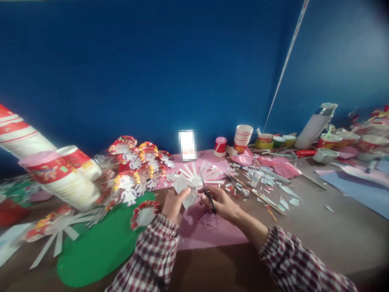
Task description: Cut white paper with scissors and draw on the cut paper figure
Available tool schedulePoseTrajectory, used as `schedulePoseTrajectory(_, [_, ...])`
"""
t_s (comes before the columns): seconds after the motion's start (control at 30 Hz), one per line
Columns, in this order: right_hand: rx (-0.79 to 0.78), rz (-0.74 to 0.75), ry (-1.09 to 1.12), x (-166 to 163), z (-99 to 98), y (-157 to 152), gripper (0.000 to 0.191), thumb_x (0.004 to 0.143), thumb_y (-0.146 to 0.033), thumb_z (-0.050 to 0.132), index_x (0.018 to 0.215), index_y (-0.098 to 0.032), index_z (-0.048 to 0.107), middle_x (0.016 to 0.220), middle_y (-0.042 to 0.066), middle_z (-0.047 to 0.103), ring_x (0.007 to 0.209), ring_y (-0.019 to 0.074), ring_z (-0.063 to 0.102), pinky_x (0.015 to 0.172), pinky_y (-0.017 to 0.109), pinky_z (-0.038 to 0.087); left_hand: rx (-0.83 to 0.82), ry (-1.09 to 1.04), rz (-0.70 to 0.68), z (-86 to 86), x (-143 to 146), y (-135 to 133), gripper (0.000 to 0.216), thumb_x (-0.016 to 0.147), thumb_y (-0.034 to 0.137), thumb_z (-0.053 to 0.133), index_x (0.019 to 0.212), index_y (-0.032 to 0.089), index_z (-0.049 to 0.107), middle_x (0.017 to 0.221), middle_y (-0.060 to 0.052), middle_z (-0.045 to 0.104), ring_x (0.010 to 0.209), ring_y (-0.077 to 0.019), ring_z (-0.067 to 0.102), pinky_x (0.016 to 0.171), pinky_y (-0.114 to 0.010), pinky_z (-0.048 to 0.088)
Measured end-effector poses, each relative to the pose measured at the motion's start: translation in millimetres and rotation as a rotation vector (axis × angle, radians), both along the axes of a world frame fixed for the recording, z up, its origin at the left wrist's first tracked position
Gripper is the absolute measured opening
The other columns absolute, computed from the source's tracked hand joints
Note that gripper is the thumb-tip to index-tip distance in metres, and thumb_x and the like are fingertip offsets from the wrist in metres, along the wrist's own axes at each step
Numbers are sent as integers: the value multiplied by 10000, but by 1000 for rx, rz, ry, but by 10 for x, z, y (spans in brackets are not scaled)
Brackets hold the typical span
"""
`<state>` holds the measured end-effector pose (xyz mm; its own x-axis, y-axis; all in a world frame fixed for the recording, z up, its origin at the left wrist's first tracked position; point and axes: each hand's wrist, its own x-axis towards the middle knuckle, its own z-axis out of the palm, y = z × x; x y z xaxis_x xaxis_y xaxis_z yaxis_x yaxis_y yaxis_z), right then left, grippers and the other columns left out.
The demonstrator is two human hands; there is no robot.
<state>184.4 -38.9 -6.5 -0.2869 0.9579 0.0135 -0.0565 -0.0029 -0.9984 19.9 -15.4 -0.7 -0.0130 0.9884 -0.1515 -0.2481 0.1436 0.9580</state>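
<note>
My left hand (175,202) pinches a piece of white paper (182,184) with a faint drawing on it, thumb on top. In my right hand (223,205) is a pair of scissors (209,198), its blades pointing up and away beside the paper's right edge. Whether the blades touch the paper I cannot tell. Beneath both hands lies a pink sheet (231,237) with dark scribbled marks. Just beyond the paper, a white cup cut into spread strips (196,172) rests on the pink sheet.
Paper doll figures with curled red and yellow frames (127,186) stand left, beside a green oval sheet (100,247). Stacked paper cups (69,182) lean at far left. Paper scraps (270,182), a brush (261,196), cups (243,136) and a white flask (314,129) are right.
</note>
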Motion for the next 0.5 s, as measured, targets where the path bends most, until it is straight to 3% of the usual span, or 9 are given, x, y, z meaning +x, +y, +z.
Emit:
schedulePoseTrajectory(0.17, [154, 124, -145, -22, -44, -29, 334, 770, -466, 588, 843, -140, 574, 633, -23, 482, 555, 78, 418, 495, 186, 334, -17, -135, 44, 86, 33, -55, 313, 570, 229, 720, 855, 105, 674, 746, -86, 700, 708, -229, 646, 671, -329, 485])
schedulePoseTrajectory(0.5, [109, 204, -185, -19, -118, -30, 402, 757, -441, 617, 1016, -135, 586, 621, -13, 526, 523, 89, 458, 459, 182, 340, -29, -236, 57, 37, 51, -29, 246, 563, 231, 717, 767, 109, 652, 704, -55, 674, 631, -177, 610, 623, -292, 455])
